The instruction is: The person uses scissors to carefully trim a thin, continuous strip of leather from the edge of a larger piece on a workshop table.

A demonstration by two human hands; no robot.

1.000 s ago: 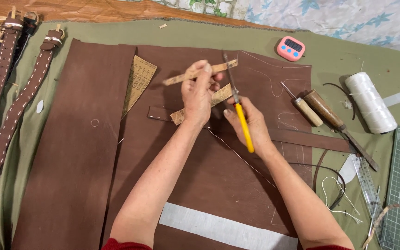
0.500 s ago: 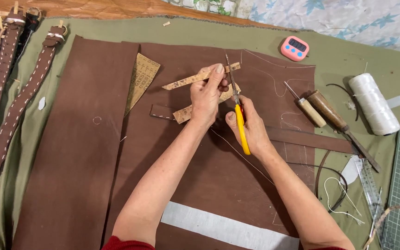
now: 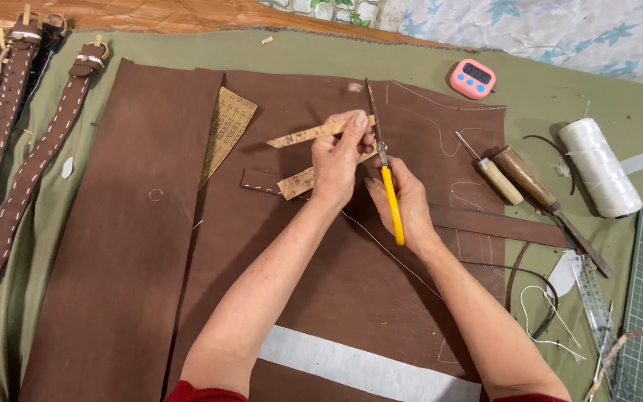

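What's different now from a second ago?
Little has changed. The left hand still grips the tan strip, now tilted a little more upward, and the right hand still holds the yellow-handled tool upright beside it. The brown leather sheets, awls and thread spool lie as before.

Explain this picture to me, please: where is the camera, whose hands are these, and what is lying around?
The camera sits on the person's head and looks down at their own bare hands. The left hand pinches a pale tan printed strip. The right hand holds a yellow-handled cutting tool, blade pointing away. Beneath lie large brown leather sheets on a green cloth. To the right: two wooden-handled awls, a spool of white thread and a small pink timer. Stitched brown straps lie on the left.
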